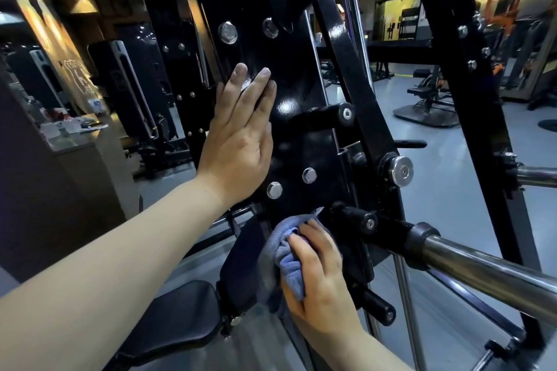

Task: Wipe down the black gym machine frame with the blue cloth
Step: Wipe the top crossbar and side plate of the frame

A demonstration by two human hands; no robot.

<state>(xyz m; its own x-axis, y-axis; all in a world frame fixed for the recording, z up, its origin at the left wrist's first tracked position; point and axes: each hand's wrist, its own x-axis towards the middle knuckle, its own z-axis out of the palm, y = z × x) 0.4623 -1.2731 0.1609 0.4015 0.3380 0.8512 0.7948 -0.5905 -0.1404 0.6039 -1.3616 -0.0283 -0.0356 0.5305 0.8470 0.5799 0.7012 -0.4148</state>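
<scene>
The glossy black gym machine frame (289, 84) fills the centre as an upright plate with silver bolts and short black pegs. My left hand (241, 135) lies flat against its left edge, fingers straight and pointing up. Lower down, my right hand (313, 268) grips the bunched blue cloth (289, 262) and presses it against the bottom of the plate, just left of a black peg (357, 217). Part of the cloth hangs below my palm.
A chrome bar (482, 262) juts out toward the lower right. A black padded seat (180, 319) sits below the plate. Another black upright (470, 69) stands at right. Further gym machines and grey floor lie behind; a counter with clutter (69, 129) is at left.
</scene>
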